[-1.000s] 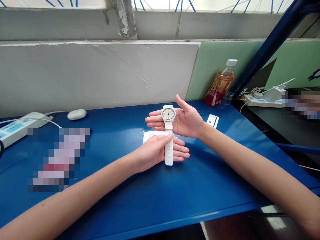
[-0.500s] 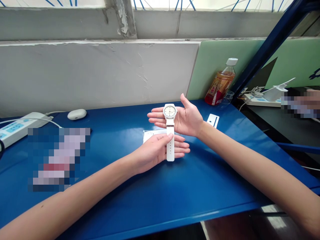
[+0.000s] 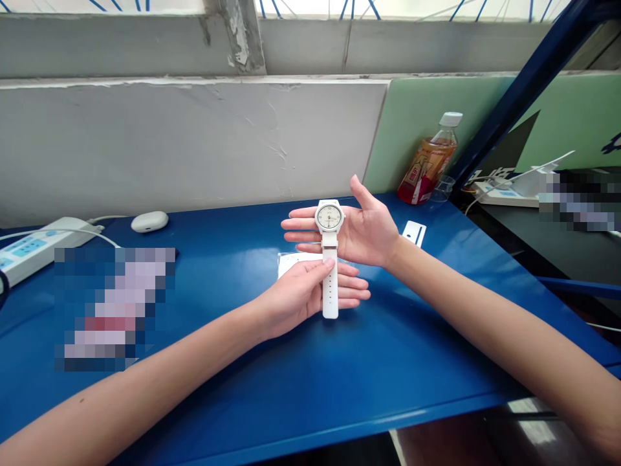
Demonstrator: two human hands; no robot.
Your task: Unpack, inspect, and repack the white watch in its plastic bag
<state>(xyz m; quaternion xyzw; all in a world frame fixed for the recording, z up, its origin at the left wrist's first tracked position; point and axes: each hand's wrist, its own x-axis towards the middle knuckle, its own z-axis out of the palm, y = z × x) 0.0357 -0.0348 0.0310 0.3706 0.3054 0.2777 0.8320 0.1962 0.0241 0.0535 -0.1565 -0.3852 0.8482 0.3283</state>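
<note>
A white wristwatch [image 3: 329, 217] with a round dial and a long white strap hangs lengthwise above the desk, dial facing me. My left hand [image 3: 295, 294] pinches the strap, thumb on top and the other fingers stretched flat beneath it. Behind the dial lies my right hand [image 3: 363, 230], palm up, thumb raised and fingers extended to the left. The watch head overlaps those fingers; whether it rests on them I cannot tell. Partly covered by my left hand, a white flat packet [image 3: 287, 260] lies on the desk.
On the blue desk [image 3: 233, 401] are a white earbud case [image 3: 149, 222], a power strip [image 3: 48, 243] and a blurred-out flat object [image 3: 116, 307] to the left. At the back right stand a drink bottle [image 3: 429, 162] and a white card-like piece [image 3: 414, 233]. A blue post [image 3: 524, 90] slants beyond.
My right hand has its fingers slightly more spread and its thumb a little higher. The watch has come marginally closer to me. My left hand keeps its pinch on the strap.
</note>
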